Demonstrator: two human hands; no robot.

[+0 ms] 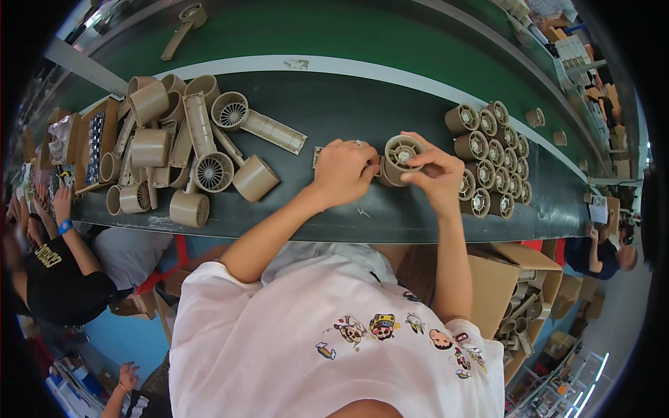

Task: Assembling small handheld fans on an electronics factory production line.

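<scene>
My right hand (pixel 435 171) grips a short beige plastic barrel (pixel 399 161), thumb and fingers round its rim. A spoked round insert shows in the barrel's open end, and another beige part (pixel 390 180) shows just below it. Close against its left side is my left hand (pixel 344 171), knuckles up and fingers curled. What those fingers hold, if anything, is hidden. A small light-coloured part (pixel 317 156) peeks out left of the left hand. On the dark work surface below lie small pin-like pieces (pixel 363 212).
Beige hair dryer housings (pixel 212 172) with handles are heaped at left. Several barrels with spoked inserts (pixel 495 152) stand grouped at right. Beyond a white strip (pixel 334 65) runs a green belt (pixel 313 31) carrying loose parts. A carton (pixel 498 282) of beige parts stands below right; other people sit at left.
</scene>
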